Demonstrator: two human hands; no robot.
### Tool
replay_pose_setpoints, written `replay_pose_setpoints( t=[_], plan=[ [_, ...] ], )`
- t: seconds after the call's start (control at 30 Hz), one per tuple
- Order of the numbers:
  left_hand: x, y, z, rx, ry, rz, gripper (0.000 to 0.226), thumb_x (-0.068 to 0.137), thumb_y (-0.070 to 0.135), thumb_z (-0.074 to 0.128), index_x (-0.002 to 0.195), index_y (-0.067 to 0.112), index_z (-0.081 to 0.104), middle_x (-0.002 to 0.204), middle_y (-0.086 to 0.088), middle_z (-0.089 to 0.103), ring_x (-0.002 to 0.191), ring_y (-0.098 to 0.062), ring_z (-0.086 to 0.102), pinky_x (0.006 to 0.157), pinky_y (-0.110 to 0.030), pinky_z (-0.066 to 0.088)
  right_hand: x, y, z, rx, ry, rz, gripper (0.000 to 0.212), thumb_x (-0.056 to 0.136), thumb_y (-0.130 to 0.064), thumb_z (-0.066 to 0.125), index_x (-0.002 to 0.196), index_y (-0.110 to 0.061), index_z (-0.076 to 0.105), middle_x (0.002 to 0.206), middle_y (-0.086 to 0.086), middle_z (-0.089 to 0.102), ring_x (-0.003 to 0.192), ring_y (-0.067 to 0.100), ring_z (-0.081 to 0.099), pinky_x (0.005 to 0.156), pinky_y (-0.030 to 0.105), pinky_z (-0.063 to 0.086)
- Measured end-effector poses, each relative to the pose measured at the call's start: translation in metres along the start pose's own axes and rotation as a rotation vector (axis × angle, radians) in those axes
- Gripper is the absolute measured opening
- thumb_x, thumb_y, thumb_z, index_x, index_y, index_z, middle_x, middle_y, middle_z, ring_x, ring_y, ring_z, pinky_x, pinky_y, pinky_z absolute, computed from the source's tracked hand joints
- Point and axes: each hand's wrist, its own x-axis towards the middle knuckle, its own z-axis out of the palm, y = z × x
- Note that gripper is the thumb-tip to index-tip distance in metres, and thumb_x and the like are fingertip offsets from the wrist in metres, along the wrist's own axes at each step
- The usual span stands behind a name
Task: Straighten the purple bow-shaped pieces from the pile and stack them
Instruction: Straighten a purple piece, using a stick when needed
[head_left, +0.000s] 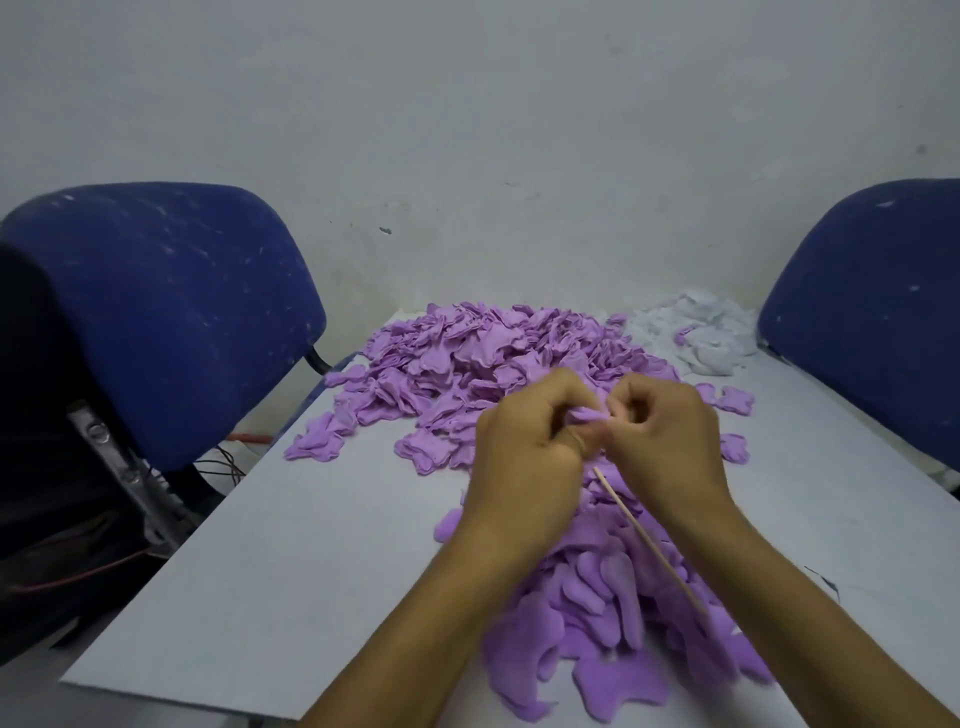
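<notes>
We've got one purple piece (589, 414) pinched between both hands above the table (260, 545), w/ most of it hidden by fingers so can't tell its shape. Left hand (524, 452) curls round it, right hand (670, 441) grips it too, plus a thin stick (649, 540) whose top end is buried in the fist. Far pile (488, 358) sits behind the hands. Near heap (613, 613) is partly covered by our forearms, bottom pieces blurry. White scraps (701, 332) far right, blue chairs (171, 312) both sides, right one cut off.
</notes>
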Motion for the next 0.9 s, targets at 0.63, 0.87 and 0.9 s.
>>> replay_pose_setpoints(
  t=[0.63,0.87,0.9],
  plan=[
    [0.017,-0.017,-0.017,-0.190,0.138,-0.268,0.015,0.085,-0.003,0.067,0.071,-0.005,0.063,0.055,-0.017,0.056,0.039,-0.020,0.047,0.041,-0.023,0.044,-0.001,-0.011,0.000,0.630,-0.507,0.201,0.028,0.091,0.017,0.048,0.086,-0.010,0.044,0.065,0.016,0.065,0.052,0.021,0.064,0.045,0.026,0.050],
    [0.025,-0.024,-0.026,-0.155,0.111,-0.467,0.015,0.086,0.001,0.065,0.074,0.011,0.065,0.052,-0.004,0.047,0.038,-0.015,0.038,0.038,-0.020,0.036,0.000,0.007,-0.009,0.003,-0.310,-0.383,0.048,0.076,-0.011,0.083,0.115,-0.031,0.065,0.106,-0.006,0.057,0.091,0.003,0.060,0.064,0.016,0.051],
    [0.024,-0.024,-0.023,-0.175,0.082,-0.506,0.017,0.087,0.001,0.062,0.075,0.012,0.065,0.050,-0.004,0.044,0.038,-0.015,0.036,0.038,-0.019,0.034,-0.002,0.007,-0.006,0.005,-0.255,-0.448,0.038,0.076,-0.011,0.083,0.108,-0.026,0.070,0.098,-0.006,0.061,0.085,0.006,0.060,0.063,0.016,0.049]
  ],
)
